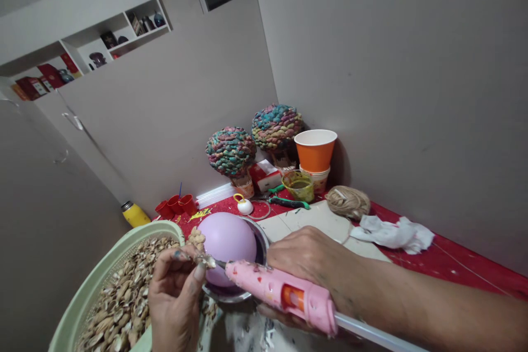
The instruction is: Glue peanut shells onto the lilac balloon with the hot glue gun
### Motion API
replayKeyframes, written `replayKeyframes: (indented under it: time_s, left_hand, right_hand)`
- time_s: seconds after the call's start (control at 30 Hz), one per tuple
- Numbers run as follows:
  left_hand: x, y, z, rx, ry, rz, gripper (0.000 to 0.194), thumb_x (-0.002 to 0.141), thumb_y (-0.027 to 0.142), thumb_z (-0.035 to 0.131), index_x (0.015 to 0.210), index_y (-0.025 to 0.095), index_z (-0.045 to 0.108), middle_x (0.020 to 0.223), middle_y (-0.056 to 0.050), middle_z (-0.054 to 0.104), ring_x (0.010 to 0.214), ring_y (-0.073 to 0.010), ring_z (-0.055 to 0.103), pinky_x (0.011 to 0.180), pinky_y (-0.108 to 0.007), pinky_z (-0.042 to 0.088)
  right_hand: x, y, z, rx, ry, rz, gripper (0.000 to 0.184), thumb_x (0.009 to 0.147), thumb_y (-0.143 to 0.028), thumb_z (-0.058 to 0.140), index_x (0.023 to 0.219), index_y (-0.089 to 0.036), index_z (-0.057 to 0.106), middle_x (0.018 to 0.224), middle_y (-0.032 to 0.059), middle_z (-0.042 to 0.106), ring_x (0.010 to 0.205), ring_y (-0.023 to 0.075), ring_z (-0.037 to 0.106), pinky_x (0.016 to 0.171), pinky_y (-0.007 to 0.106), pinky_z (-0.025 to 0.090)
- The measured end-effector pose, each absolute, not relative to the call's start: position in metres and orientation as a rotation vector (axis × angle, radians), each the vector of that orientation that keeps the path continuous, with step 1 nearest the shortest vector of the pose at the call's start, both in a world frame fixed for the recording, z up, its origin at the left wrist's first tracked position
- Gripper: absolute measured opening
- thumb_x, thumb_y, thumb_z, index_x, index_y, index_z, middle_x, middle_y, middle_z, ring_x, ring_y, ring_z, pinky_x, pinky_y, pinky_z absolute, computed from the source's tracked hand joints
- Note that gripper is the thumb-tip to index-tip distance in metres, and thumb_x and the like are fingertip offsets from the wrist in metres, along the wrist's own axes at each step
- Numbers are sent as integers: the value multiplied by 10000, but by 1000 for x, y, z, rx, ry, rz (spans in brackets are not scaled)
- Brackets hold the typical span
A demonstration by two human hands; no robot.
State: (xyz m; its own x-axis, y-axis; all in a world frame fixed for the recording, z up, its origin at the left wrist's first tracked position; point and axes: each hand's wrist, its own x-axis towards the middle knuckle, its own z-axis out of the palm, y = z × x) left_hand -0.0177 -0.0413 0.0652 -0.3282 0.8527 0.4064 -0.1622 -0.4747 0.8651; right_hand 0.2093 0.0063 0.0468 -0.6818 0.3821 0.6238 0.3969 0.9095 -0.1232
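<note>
Pinched between the thumb and fingers of my left hand (177,286) is a peanut shell (206,260), its hollow side showing. My right hand (301,253) is wrapped round a pink hot glue gun (268,286), with a clear glue stick (371,333) sticking out of its back. The gun's nozzle points left and meets or nearly meets the shell. Behind both hands a purple balloon (231,242) rests in a metal bowl (262,239). A cluster of shells (197,238) sits at the balloon's left side.
A green basket (70,313) of peanut shells stands at left. Towards the wall are two shell-covered balloon models (231,151), an orange paper cup (315,151), green-handled pliers (289,203), a twine ball (348,202), white tissue (394,232), red cups (187,204) and a yellow bottle (135,214).
</note>
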Motion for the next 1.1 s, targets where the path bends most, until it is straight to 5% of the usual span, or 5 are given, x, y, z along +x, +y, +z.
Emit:
replayKeyframes:
  time_s: [0.8, 1.1]
  left_hand:
    - [-16, -37, 66, 1236, 908, 1908, 228, 646, 210, 877, 777, 212, 690, 766, 26, 722, 708, -77, 673, 667, -101, 544]
    - [-16, -34, 63, 1257, 898, 1895, 214, 670, 195, 860, 795, 222, 688, 775, 32, 719, 703, -72, 668, 683, -110, 548]
  right_hand:
    - [210, 6, 46, -558, -2408, -47, 337, 835, -466, 615, 672, -246, 418, 585, -84, 509, 451, 139, 373, 468, 330, 177]
    - [211, 10, 43, -477, -2360, -13, 376, 893, -525, 548, 661, -252, 435, 578, -80, 525, 451, 144, 417, 459, 327, 250]
